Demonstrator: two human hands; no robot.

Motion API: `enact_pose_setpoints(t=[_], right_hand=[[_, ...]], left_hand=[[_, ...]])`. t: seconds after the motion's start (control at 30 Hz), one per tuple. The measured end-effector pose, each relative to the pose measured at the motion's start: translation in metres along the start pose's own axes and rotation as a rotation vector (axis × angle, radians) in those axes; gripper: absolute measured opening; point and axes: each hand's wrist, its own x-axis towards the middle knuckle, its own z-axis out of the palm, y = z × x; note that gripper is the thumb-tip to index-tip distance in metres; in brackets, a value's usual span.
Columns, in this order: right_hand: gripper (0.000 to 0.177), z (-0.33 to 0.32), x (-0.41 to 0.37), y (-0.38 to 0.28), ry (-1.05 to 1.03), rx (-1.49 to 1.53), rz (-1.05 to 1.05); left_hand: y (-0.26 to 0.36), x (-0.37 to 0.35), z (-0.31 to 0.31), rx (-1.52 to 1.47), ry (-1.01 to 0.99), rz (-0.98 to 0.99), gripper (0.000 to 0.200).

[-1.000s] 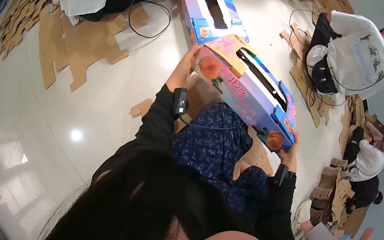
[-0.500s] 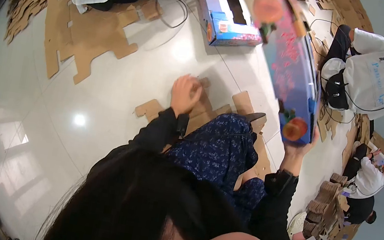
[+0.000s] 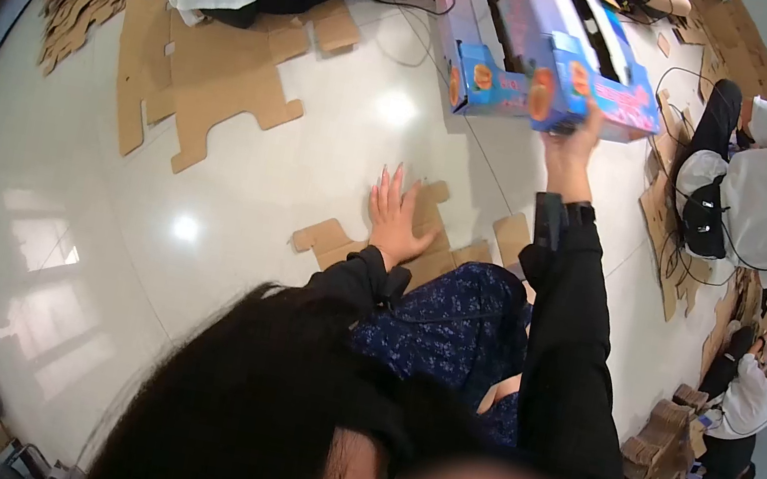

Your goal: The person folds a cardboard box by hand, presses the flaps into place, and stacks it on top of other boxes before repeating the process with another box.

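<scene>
The person sits on the floor and reaches far out. The right hand is up at about 1 o'clock. Its grip is closed on the near end of a colourful box, mostly from below. The box is long, and the rest of it sticks out away from the hand. It hangs in the air just beside a second box, which sits on the floor at about 12 o'clock.

The left hand holds nothing. It is flat, with the fingers spread, and presses on a cardboard piece close in front of the knees.

The step in hand looks like moving the long box with one arm. To do it well, the grip should be firm, because one hand at one end lets the far end dip or swing. The box should move slowly and stay level. The flat left hand is a good prop for leaning. A black cable lies at about 11 o'clock, and the box should stay off it.
</scene>
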Motion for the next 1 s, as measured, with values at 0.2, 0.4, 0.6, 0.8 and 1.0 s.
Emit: enact_pose_setpoints(t=[0.2,0.4,0.6,0.8,1.0], right_hand=[[0.064,-0.039,0.009,0.028,-0.001,-0.691,0.179],[0.049,-0.140,-0.060,-0.030,-0.364,-0.619,0.408],[0.042,-0.261,-0.194,-0.098,0.008,-0.933,0.318],[0.039,-0.368,-0.373,-0.133,0.332,-1.522,-0.239],[0.037,-0.399,-0.540,-0.147,0.769,-1.656,-0.269]], left_hand=[[0.000,0.002,0.005,0.021,0.023,0.027,0.081],[0.006,0.001,0.005,0.101,-0.016,0.027,0.082],[-0.010,-0.003,0.036,0.178,0.122,0.117,0.086],[-0.042,0.003,0.060,0.322,0.234,0.232,0.085],[-0.038,-0.009,0.031,0.263,0.330,0.249,0.057]])
